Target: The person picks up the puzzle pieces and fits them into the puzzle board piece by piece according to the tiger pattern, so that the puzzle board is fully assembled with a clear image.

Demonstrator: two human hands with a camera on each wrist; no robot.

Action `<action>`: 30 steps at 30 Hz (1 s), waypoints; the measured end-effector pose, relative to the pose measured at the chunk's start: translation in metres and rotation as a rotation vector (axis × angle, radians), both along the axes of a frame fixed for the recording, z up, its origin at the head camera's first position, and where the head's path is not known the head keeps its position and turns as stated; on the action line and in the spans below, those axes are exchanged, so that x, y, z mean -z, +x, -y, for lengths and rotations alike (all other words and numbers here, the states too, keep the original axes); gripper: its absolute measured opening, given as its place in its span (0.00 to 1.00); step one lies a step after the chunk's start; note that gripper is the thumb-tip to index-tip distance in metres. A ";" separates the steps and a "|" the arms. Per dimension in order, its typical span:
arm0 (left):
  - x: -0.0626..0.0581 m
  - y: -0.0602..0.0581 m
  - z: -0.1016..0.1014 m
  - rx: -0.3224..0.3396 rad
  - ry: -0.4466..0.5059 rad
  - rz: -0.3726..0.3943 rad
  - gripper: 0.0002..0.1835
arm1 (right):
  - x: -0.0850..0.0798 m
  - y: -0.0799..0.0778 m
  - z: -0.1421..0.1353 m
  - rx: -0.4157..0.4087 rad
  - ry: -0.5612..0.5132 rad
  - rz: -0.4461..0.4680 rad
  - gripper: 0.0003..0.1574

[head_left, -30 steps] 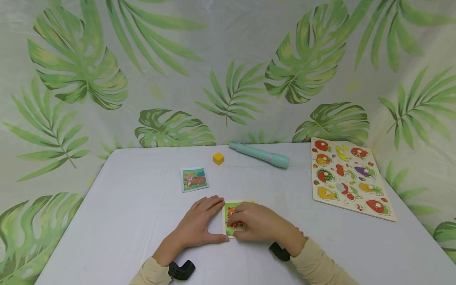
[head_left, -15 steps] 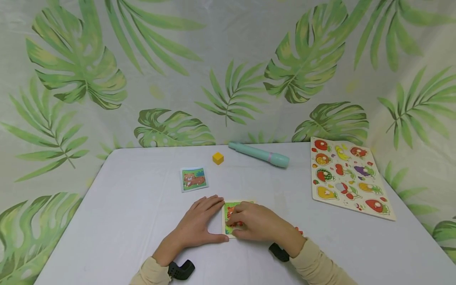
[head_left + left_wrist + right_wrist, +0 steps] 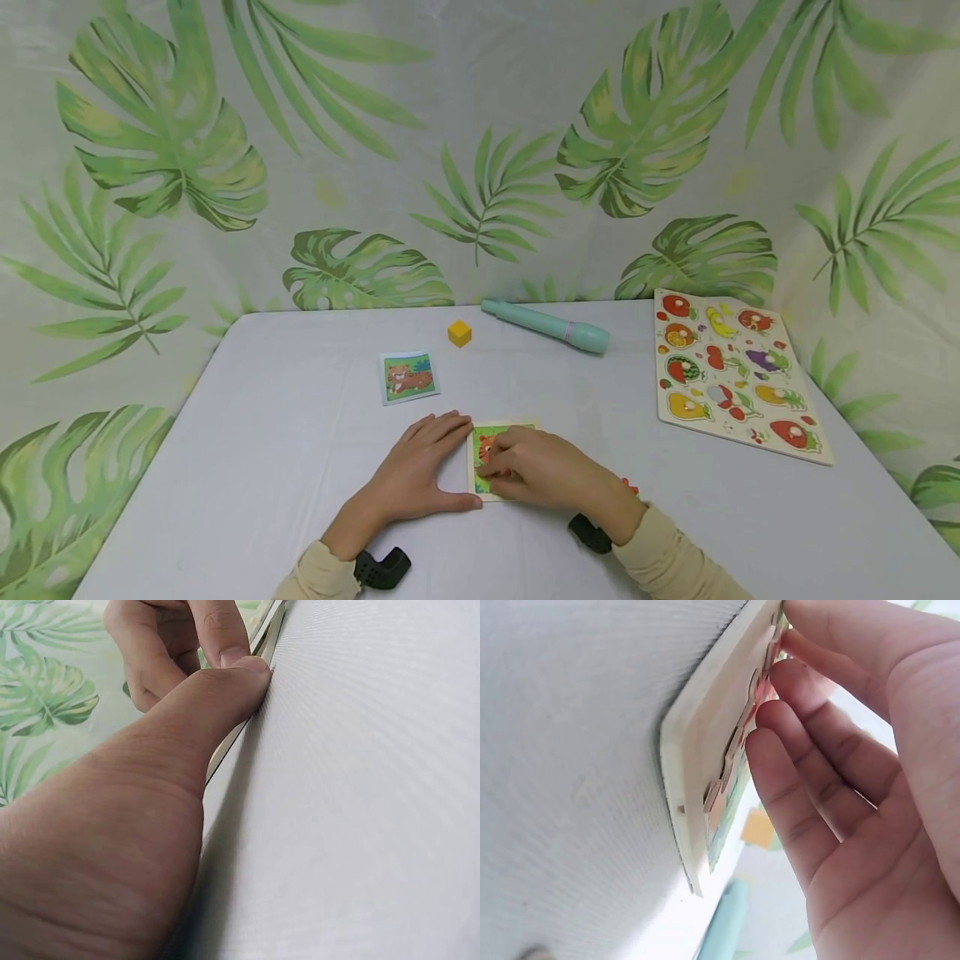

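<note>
A small wooden jigsaw puzzle (image 3: 481, 487) with a tiger on green lies flat on the white table, partly covered by my right hand. My left hand (image 3: 422, 467) rests beside it with extended fingers, its forefinger near the top left corner and its thumb touching the bottom left edge. My right hand (image 3: 543, 471) bends over the picture, thumb and forefinger at a puzzle piece (image 3: 769, 656); the grip is partly hidden. In the right wrist view, piece edges stand slightly proud of the tray (image 3: 694, 772), and part of its bare wood shows.
Behind the puzzle lie a brown animal picture card (image 3: 409, 378), a yellow cube (image 3: 460, 333) and a mint-green tube (image 3: 547, 324). A fruit peg board (image 3: 735, 375) lies at the right edge. Some small red thing (image 3: 628, 485) shows past my right wrist.
The right hand shifts very slightly over the puzzle, its fingertips moving a little. My left hand stays in place, and so do the other objects.
</note>
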State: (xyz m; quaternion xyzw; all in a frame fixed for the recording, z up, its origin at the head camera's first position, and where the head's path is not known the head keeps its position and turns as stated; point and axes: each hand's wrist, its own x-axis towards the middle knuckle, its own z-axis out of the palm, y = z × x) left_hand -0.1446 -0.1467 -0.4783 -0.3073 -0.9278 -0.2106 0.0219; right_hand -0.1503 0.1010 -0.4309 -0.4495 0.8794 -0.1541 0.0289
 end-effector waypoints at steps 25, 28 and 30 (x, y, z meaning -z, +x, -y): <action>-0.001 0.001 -0.001 -0.010 -0.011 0.008 0.57 | -0.014 0.009 -0.021 0.004 -0.046 0.057 0.15; -0.001 0.001 -0.001 -0.011 -0.012 0.002 0.57 | -0.014 0.012 -0.026 0.013 -0.071 0.083 0.15; -0.001 0.001 -0.001 -0.011 -0.013 0.000 0.57 | -0.013 0.013 -0.029 0.015 -0.086 0.095 0.15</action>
